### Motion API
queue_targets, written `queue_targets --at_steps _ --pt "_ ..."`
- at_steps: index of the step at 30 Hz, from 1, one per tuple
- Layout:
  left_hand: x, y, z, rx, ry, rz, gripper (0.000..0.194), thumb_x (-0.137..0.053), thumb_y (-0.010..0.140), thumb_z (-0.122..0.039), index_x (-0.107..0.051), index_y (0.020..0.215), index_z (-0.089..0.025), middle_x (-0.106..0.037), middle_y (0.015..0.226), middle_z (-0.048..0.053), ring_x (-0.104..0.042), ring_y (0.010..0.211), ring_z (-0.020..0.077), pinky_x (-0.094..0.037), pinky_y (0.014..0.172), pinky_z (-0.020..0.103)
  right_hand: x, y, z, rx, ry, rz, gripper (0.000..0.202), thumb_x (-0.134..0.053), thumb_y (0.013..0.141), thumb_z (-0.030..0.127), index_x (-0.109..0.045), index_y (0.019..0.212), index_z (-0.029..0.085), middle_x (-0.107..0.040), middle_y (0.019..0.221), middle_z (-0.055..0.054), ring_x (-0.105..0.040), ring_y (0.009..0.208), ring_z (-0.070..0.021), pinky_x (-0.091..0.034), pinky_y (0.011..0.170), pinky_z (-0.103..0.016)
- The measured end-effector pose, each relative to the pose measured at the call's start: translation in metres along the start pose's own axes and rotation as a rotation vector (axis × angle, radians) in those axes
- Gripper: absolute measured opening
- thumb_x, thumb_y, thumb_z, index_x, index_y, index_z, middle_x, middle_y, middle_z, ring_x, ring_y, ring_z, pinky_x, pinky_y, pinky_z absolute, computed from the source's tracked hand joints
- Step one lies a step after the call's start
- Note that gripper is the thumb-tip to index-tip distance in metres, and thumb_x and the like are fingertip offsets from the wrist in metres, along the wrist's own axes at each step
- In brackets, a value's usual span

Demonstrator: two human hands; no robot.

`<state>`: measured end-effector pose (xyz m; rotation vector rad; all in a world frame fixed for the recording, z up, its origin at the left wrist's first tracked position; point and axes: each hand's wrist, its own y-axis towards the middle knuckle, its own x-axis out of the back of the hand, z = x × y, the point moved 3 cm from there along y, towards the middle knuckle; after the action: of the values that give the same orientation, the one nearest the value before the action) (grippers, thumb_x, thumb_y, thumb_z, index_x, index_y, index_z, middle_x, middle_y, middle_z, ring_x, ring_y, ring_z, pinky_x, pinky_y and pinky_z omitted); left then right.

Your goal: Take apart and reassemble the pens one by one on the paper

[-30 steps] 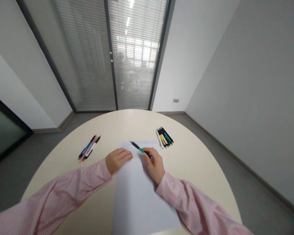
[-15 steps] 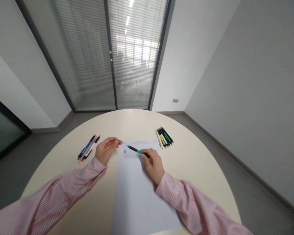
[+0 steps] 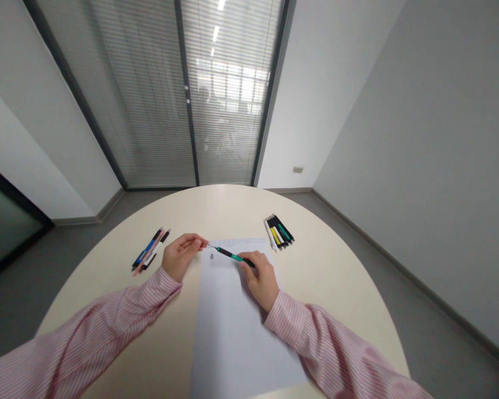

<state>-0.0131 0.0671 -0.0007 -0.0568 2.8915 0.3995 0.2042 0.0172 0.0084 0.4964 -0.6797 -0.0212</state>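
My right hand [image 3: 261, 277] is closed around a black and green pen [image 3: 235, 257], tilted with its thin bare tip toward the left. My left hand [image 3: 183, 255] is in a pinch at that tip. Something tiny and pale [image 3: 209, 244] shows at its fingertips, too small to make out. Both hands are over a white sheet of paper [image 3: 237, 321]. A small dark grey piece [image 3: 212, 256] lies on the sheet, just below the pen's tip.
Left of my left hand lie several pens [image 3: 151, 252], blue, pink and white with black. Beyond my right hand is a row of several pens [image 3: 278, 233] in white, yellow, black and green. All rest on a round cream table [image 3: 332, 266].
The pen's thin tip is slightly closer to my left fingertips and now seems to meet the tiny pale thing there. Both hands otherwise hold almost the same pose.
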Motion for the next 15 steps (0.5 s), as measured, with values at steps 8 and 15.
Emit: queue_targets --at_steps 8,15 --pt "-0.0062 -0.0033 -0.0058 -0.018 0.135 0.097 0.027 -0.07 0.073 -0.035 -0.063 0.084 -0.012 -0.07 0.081 0.01 -0.066 0.076 0.0173 -0.053 0.071 0.026 0.0013 0.0002 0.0025 0.01 0.0 -0.001 0.016 -0.051 0.086 0.018 -0.063 0.096 0.022 -0.062 0.087 -0.004 -0.052 0.084 -0.0199 -0.04 0.077 -0.033" --pt "-0.0006 -0.0006 -0.0053 -0.068 0.114 0.03 0.026 -0.069 0.075 -0.034 -0.061 0.087 -0.013 -0.07 0.081 0.009 -0.066 0.075 0.0167 -0.053 0.07 0.026 0.0016 0.0001 0.0023 0.017 0.001 -0.02 0.016 -0.05 0.087 0.02 -0.063 0.097 0.022 -0.062 0.087 -0.004 -0.053 0.084 -0.0194 -0.041 0.076 -0.032"
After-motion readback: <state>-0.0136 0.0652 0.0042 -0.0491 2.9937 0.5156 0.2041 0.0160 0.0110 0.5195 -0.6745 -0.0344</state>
